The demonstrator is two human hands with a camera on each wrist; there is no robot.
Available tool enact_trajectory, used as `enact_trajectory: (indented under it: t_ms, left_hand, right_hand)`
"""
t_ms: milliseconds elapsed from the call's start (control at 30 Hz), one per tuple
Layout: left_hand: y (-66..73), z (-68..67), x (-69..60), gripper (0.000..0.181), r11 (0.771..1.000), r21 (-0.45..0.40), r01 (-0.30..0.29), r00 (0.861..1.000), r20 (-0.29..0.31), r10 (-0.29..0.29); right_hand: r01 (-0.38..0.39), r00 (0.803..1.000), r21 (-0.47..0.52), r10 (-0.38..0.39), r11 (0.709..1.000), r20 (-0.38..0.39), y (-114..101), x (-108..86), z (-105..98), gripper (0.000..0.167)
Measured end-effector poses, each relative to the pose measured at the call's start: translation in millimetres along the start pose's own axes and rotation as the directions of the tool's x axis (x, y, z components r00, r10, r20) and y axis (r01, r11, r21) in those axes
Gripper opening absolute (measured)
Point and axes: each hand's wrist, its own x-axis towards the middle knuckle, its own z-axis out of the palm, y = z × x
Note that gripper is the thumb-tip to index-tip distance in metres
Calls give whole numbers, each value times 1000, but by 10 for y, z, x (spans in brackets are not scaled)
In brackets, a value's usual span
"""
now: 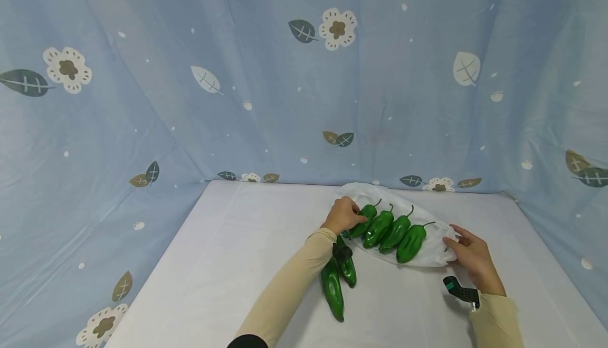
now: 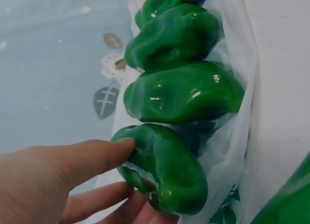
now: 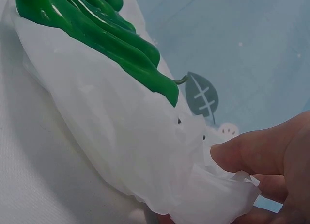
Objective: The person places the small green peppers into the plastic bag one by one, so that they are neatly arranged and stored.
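The leftmost green pepper point(image 1: 363, 222) is lying slantwise on the white plastic bag point(image 1: 432, 250), and the left hand point(image 1: 344, 216) is pinching it, thumb on top and fingers curling underneath. Three more green peppers point(image 1: 395, 233) are lying side by side to its right, their stems pointing toward the back. At the bag's right end the right hand point(image 1: 475, 258) is pinching the plastic between thumb and fingers.

Nearer the wearer, two loose green peppers, a long one point(image 1: 332, 291) and a shorter one point(image 1: 349, 273), are resting on the white counter point(image 1: 214, 263), just beside the left sleeve point(image 1: 287, 284). A small black device point(image 1: 342, 253) at the left wrist is hiding part of the shorter one, while the left hand is covering some of the bag's left end. Another black device point(image 1: 459, 290) is jutting from the right wrist, in front of the bag. Behind everything, a blue curtain point(image 1: 266, 100) printed with leaves and flowers is hanging along the counter's back edge.
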Motion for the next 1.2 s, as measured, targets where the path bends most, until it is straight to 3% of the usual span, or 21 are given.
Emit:
enact_trajectory:
  t_ms: [833, 1033, 1200]
  left_hand:
    - [-40, 77, 36, 26, 1000, 5, -6, 1000, 4, 6]
    - [-43, 69, 29, 27, 1000, 12, 23, 1000, 17, -23]
    - [-63, 30, 49, 28, 1000, 2, 6, 999, 43, -6]
  right_hand:
    - [-19, 1000, -10, 19, 1000, -24, -16, 0, 15, 71]
    - [6, 1000, 2, -6, 1000, -6, -14, -24, 7, 72]
    - [11, 1000, -7, -11, 1000, 3, -23, -29, -2, 72]
